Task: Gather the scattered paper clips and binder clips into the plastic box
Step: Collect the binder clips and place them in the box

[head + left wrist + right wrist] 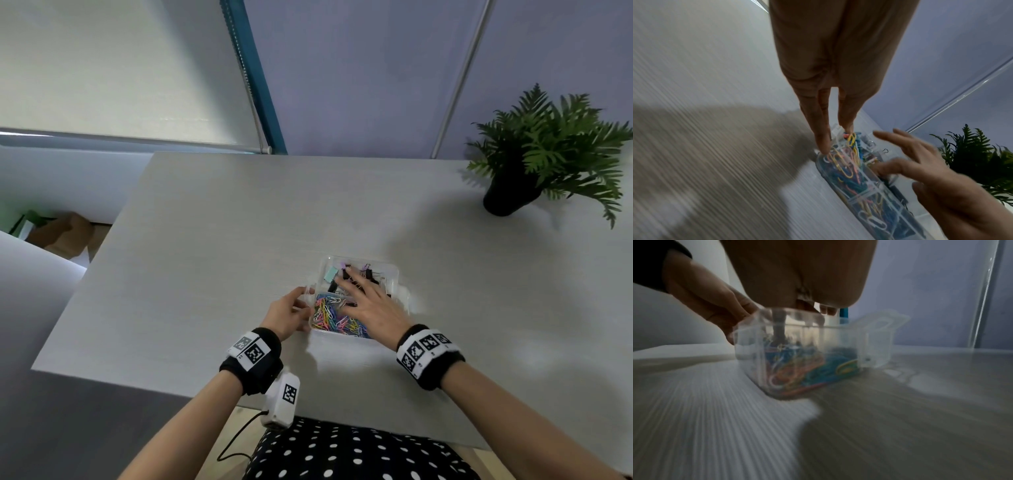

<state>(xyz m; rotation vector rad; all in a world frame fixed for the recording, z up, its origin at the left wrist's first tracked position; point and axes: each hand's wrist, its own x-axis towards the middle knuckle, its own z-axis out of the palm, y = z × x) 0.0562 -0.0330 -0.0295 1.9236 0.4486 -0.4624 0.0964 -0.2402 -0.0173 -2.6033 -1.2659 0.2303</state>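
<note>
Just below the middle of the head view, the clear plastic box (394, 274) stands on the table (205, 240), paper clips (329, 317) in its near part, binder clips (368, 274) behind. The left hand (287, 315) pinches its left wall; the right hand (371, 303) lies above with fingers spread apart.

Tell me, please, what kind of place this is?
Probably an office or study room. A pale desk stands by a window with a roller blind, a potted fern sits in its corner, and the clear box holds paper clips.
</note>
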